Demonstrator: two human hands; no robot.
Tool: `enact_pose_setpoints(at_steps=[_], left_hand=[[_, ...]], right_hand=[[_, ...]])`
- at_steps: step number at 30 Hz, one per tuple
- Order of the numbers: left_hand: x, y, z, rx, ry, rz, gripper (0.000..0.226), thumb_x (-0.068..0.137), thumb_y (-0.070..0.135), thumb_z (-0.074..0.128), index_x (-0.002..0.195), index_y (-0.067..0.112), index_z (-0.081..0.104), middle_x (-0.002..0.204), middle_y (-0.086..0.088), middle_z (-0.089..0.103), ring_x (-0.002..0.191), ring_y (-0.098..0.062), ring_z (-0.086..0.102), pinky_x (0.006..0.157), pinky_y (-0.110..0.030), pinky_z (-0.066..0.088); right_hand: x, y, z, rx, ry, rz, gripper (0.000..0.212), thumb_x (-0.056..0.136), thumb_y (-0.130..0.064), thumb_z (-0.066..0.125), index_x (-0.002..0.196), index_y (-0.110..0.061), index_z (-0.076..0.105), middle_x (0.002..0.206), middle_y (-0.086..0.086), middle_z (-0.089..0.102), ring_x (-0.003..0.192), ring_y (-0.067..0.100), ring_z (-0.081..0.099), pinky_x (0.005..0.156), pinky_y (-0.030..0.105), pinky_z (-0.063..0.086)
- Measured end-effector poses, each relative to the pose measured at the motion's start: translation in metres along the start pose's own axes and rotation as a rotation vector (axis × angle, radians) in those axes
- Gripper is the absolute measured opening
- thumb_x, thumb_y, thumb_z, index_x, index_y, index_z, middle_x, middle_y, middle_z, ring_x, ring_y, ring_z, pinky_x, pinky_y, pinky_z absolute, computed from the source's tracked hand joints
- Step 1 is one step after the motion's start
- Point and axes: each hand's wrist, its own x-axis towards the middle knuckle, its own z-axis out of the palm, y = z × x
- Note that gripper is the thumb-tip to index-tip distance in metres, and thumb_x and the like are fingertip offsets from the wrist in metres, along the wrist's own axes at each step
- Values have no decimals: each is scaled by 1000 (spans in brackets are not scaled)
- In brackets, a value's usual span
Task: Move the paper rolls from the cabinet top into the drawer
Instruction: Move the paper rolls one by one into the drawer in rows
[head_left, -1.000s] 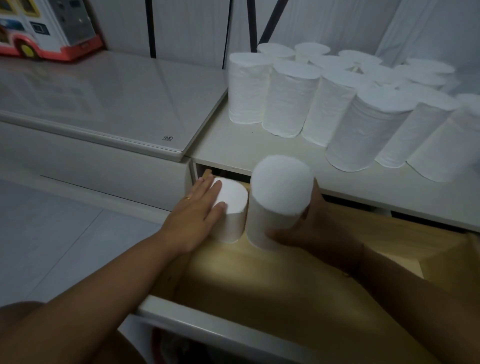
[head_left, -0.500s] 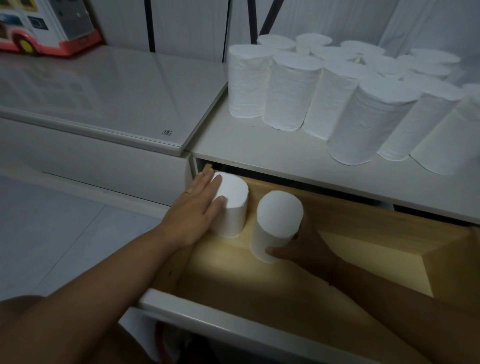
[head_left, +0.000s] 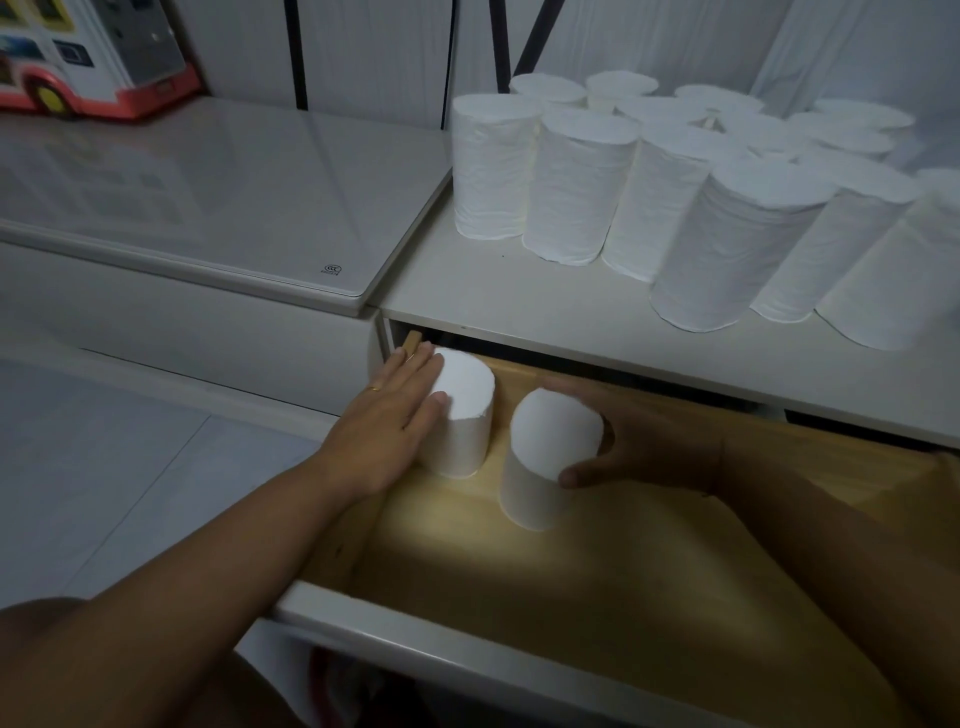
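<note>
The wooden drawer (head_left: 649, 561) is pulled out below the white cabinet top (head_left: 498, 306). Two white paper rolls stand upright in its far left corner. My left hand (head_left: 395, 421) lies flat against the left roll (head_left: 462, 415), fingers over its top edge. My right hand (head_left: 639, 441) wraps around the right roll (head_left: 545, 462), thumb in front and fingers behind. Several more paper rolls (head_left: 576, 187) stand in rows on the cabinet top behind the drawer.
A lower glass-topped unit (head_left: 218, 202) adjoins the cabinet on the left, with a red and white toy bus (head_left: 88, 57) at its back. Pale floor tiles (head_left: 104, 457) lie to the left of the drawer. The drawer's white front (head_left: 467, 654) is nearest me.
My right hand has lowered the right roll from above the drawer down onto the drawer floor beside the left roll. My left hand has stayed on the left roll.
</note>
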Motion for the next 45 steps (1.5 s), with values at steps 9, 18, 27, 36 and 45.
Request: enact_pose_setpoints(at_steps=[9, 18, 27, 36, 45], left_hand=[[0, 0, -2, -10, -20, 29, 51, 99, 39, 26, 148, 30, 16, 156, 17, 4, 141, 3, -5, 111, -23, 2], [-1, 2, -4, 39, -34, 34, 51, 100, 39, 24, 149, 29, 14, 157, 15, 2, 142, 0, -7, 112, -22, -2], [-2, 1, -3, 46, -34, 35, 51, 100, 40, 22, 149, 28, 14, 157, 13, 3, 142, -1, -7, 112, -23, -2], [-1, 0, -2, 31, -18, 50, 50, 101, 37, 24, 149, 25, 18, 158, 11, 6, 143, -3, -5, 112, -22, -1], [-2, 0, -2, 12, -7, 42, 48, 101, 36, 24, 148, 26, 20, 158, 11, 8, 143, -3, -1, 112, -23, 0]], right_hand=[[-9, -17, 44, -181, 266, 162, 89, 57, -66, 73, 129, -31, 35, 128, -6, 40, 110, 14, 43, 87, 39, 51], [-14, -28, 55, 336, 59, 330, 51, 86, -43, 56, 129, -22, 39, 110, 4, 53, 82, 18, 58, 64, 39, 57], [6, -48, 86, 804, 32, 510, 51, 90, -34, 57, 134, -20, 34, 131, 6, 46, 114, 30, 53, 84, 38, 57], [25, -62, 99, 841, 28, 458, 53, 92, -29, 56, 139, -15, 37, 138, 10, 47, 120, 31, 51, 90, 40, 54], [25, -54, 104, 571, 31, 198, 74, 78, -21, 74, 139, -17, 33, 138, 5, 47, 122, 24, 49, 91, 32, 53]])
